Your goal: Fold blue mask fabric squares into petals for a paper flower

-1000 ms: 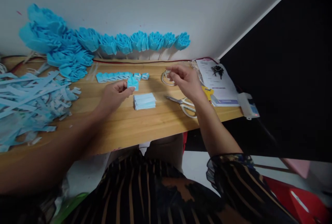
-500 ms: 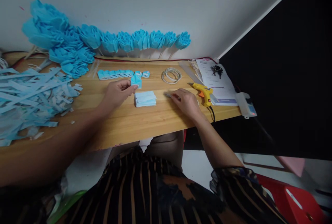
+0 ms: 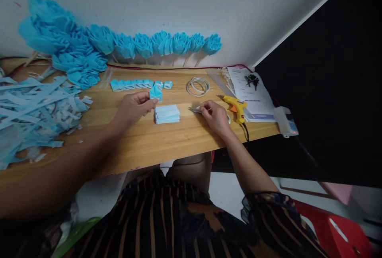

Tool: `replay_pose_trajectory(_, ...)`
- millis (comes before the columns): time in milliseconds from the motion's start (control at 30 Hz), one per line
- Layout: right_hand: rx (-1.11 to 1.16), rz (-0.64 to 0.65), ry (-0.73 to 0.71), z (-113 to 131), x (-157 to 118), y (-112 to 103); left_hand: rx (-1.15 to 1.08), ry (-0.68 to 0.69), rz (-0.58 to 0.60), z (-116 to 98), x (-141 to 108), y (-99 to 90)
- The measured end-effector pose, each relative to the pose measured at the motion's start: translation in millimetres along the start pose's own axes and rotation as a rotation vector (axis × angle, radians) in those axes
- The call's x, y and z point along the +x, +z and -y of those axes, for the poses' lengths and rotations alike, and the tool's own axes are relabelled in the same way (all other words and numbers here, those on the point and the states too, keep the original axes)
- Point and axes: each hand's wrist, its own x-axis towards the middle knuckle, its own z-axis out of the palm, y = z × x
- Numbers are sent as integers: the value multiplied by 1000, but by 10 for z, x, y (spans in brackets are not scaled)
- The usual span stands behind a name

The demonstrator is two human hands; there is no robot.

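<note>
My left hand (image 3: 131, 110) pinches a folded blue piece of sheet (image 3: 156, 94) by its right lower edge, just above the table. Beyond it lies a row of similar folded blue pieces (image 3: 131, 85), with two small ones (image 3: 168, 85) at its right end. Between my hands rests a stack of pale blue rectangular sheets (image 3: 167, 114). My right hand (image 3: 215, 118) is low over the table, its fingers closed on scissors (image 3: 195, 109); the metal blades point left toward the stack. Most of the scissors' handle is hidden by my hand.
Blue handmade flowers (image 3: 143, 45) on stems line the wall. Cut strips (image 3: 38, 110) heap at left. A coil of pale cord (image 3: 198, 86), a yellow glue gun (image 3: 235, 107), keys (image 3: 252, 81) on paper (image 3: 253, 100) and a power strip (image 3: 285, 120) are at right.
My right hand has shifted slightly right, and more of the scissors' blades shows. The left hand still holds the folded blue piece in nearly the same place. The view has moved slightly.
</note>
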Motion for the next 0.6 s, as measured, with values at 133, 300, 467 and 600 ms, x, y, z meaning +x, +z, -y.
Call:
replay_pose_trajectory(133,198,-12,11,101,53,-35,-56,-37,15,23,-7,15)
replay_pose_trajectory(300,327,-77,-215,556,217,-8,-103,-88,45,22,-6,27)
replay_pose_trajectory(467,237,-158,-599,987,437,130,-117,-115,57,-35,-29,35)
replay_pose_trajectory(600,108,-306,-840,1053,561,289,-145,-135,73,-69,-37,42)
